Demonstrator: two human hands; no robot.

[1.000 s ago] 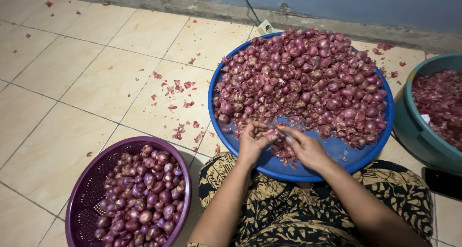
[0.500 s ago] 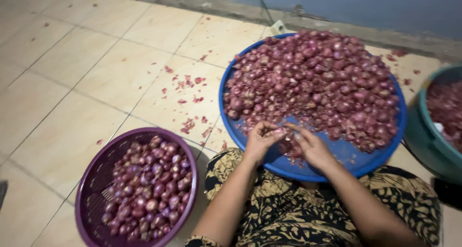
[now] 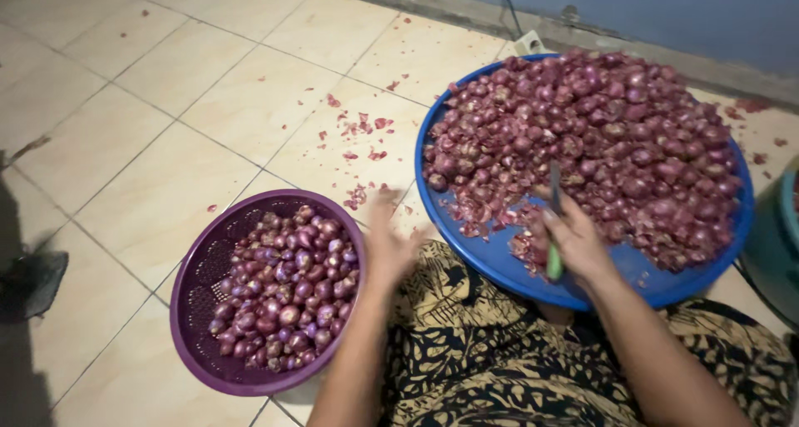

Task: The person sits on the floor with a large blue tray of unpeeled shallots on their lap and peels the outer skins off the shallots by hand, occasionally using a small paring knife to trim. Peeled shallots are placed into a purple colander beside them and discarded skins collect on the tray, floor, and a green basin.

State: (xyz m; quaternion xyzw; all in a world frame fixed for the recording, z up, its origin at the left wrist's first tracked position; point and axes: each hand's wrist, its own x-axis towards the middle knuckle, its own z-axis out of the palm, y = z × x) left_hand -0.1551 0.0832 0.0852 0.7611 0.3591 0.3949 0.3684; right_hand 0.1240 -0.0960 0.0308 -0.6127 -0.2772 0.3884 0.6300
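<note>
Shadow is falling across the tiled floor (image 3: 125,136) at the far left edge, where a dark, unclear shape is lying on the tiles. Just right of it, a round purple perforated basket (image 3: 193,310) is sitting on the floor, filled with peeled shallots (image 3: 283,298) that are shining a smooth purple. Beyond the basket, towards the far wall, scraps of red shallot skin (image 3: 362,131) are lying scattered over the tiles.

Next comes the left hand (image 3: 389,248), which is hovering blurred just beside the basket's right rim, between it and the blue tray. Its fingers are spread open and it is holding nothing that can be made out. Below it, a black and tan patterned cloth (image 3: 491,352) is covering the person's lap.

Further right, the near edge of a large round blue tray (image 3: 499,265) is resting against the lap, and the tray is carrying a heap of unpeeled shallots (image 3: 599,136) piled towards its far side, with loose skins lying at the heap's near edge. The right hand (image 3: 574,244) is sitting over the tray's near edge, closed around a small knife (image 3: 554,219) with a green handle, its dark blade pointing up over the shallots. At the far right edge, part of a teal tub (image 3: 778,235) is showing beside the tray.
</note>
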